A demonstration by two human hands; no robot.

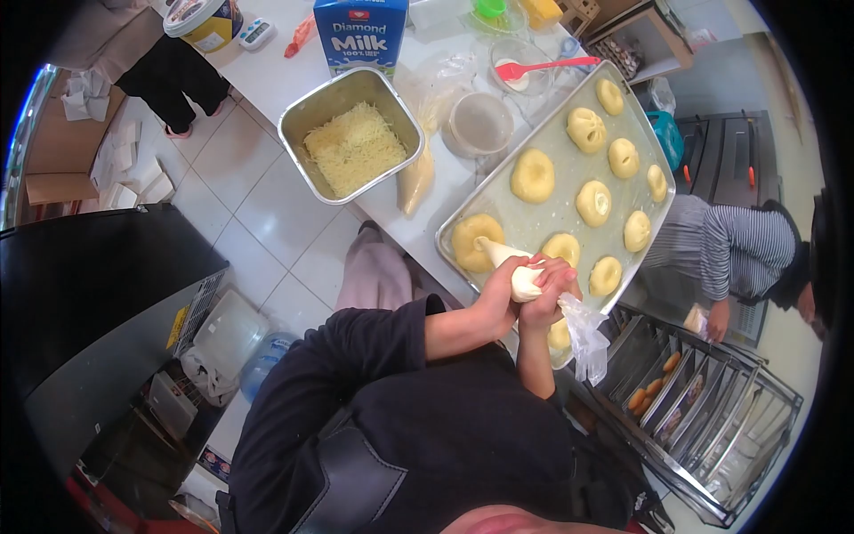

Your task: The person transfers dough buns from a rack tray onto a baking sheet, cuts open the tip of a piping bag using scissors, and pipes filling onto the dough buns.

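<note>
Both of my hands are wrapped round a piping bag (505, 256) of pale cream filling. My left hand (498, 292) is closed on its lower part, and my right hand (549, 287) squeezes higher up, near the loose clear plastic end (583, 336). The bag's tip reaches the middle of a ring-shaped dough piece (476, 240) at the near left corner of a metal baking tray (540, 133). Several round dough pieces with hollowed or filled centres lie on the tray, among them a large one (533, 175). My hands partly cover the nearest pieces.
Left of the tray are a metal tin of grated cheese (354, 149), a filled plastic bag (414, 173), a plastic tub (480, 123) and a milk carton (360, 34). A red spatula (547, 67) rests on a bowl. A person in stripes (712, 240) stands by a tray rack (712, 418).
</note>
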